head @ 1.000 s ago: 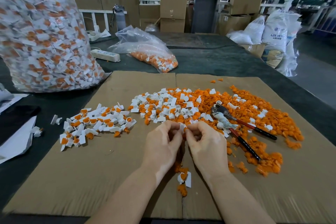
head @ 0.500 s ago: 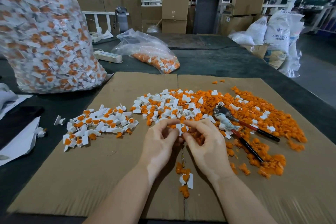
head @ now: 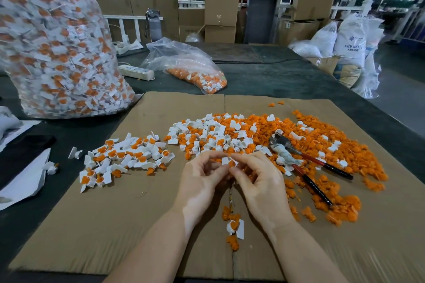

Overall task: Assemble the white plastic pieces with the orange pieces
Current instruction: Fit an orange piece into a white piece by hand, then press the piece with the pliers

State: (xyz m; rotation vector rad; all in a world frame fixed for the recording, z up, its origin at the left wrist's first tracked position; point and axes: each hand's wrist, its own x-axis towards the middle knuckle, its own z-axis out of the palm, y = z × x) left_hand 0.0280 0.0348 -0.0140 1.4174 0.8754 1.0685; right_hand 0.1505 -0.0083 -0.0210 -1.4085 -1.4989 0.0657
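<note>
Head view: both hands pinched one white-and-orange piece

Head view: met over the middle of the cardboard sheet (head: 128, 220), left hand (head: 202, 181) and right hand (head: 259, 184), fingertips touching. Pinched between thumbs and forefingers of both, a small white piece (head: 225, 160) with an orange piece (head: 231, 163) set against it, held just above the sheet. Other fingers curled loosely underneath.

Lay just beyond the hands, a mixed heap of loose white pieces (head: 207, 131) and, spreading right and toward the near right, loose orange pieces (head: 322, 145). Rested on that heap, right of the right hand, pliers (head: 305, 167) with red-and-black handles pointing to the near right.

Sat left of the hands, apart from the heap, a smaller pile of joined white-and-orange pieces (head: 124, 158). Lay near the wrists on the sheet's centre seam, one more joined piece (head: 235, 228) among a few orange ones.

Stood at far left on the dark table (head: 287, 80), a big clear bag (head: 53, 53) packed with joined pieces. Slumped behind the sheet, a smaller clear bag (head: 186, 64) holding mostly orange pieces, with a white power strip (head: 135, 72) just left of it. Stood further back, cardboard boxes (head: 220, 16) and white sacks (head: 349, 39).
</note>
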